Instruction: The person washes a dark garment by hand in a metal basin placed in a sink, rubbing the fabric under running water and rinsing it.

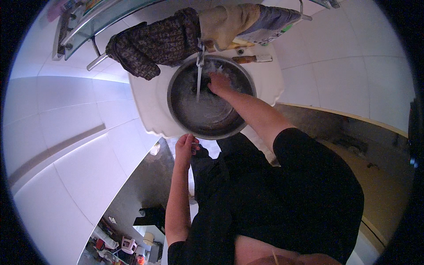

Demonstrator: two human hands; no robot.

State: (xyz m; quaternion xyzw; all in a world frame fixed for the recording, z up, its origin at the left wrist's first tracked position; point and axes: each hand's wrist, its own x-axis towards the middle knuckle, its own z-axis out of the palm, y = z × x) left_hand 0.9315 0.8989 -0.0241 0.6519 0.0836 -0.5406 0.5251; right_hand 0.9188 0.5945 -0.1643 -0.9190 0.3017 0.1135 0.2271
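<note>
A large round dark metal pan [212, 114] rests over the white washbasin [150, 109]. From the chrome tap [200, 58], a stream of water [198, 82] falls into the pan. My right hand [220, 83] reaches inside, palm down near the far wall, amid splashing water. Its fingertips are blurred, and a dark patch lies beside them, so whether it holds something is unclear. At the pan's near rim is my left hand [186, 145], fingers curled, thumb and forefinger close to or touching the edge; a firm grip cannot be made out.
Behind the tap, a dark patterned cloth [159, 39] and a beige cloth [225, 23] hang from a metal rail [97, 62]. A wooden-handled brush [253, 59] lies on the basin's back right. Above left juts a glass shelf [109, 23]. Tiled walls flank the basin.
</note>
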